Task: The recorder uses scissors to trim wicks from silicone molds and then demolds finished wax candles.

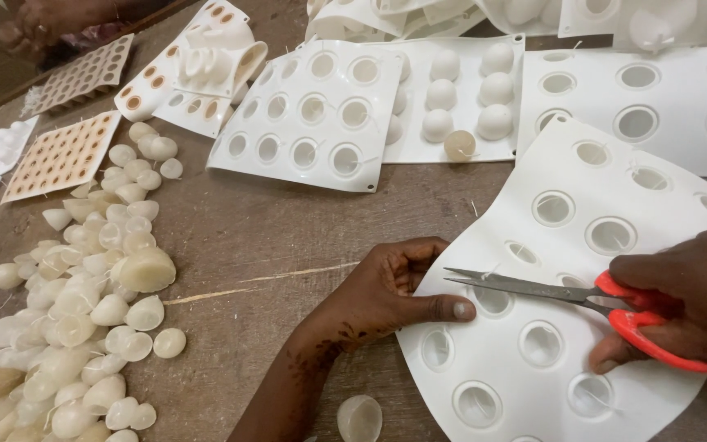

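Observation:
My left hand (386, 295) presses down on the near left edge of a white silicone mould (566, 360) with round cavities, thumb lying flat on it. My right hand (685, 295) holds red-handled scissors (533, 288), blades slightly apart and pointing left over a cavity near the thumb. Thin wicks stick out of some cavities.
A heap of small cream wax domes (92, 303) lies at left; one dome (359, 417) sits near my forearm. More white moulds (312, 115) cover the back of the brown table (272, 245), some with beige cavities (59, 155). Another person's hand (38, 24) shows at top left.

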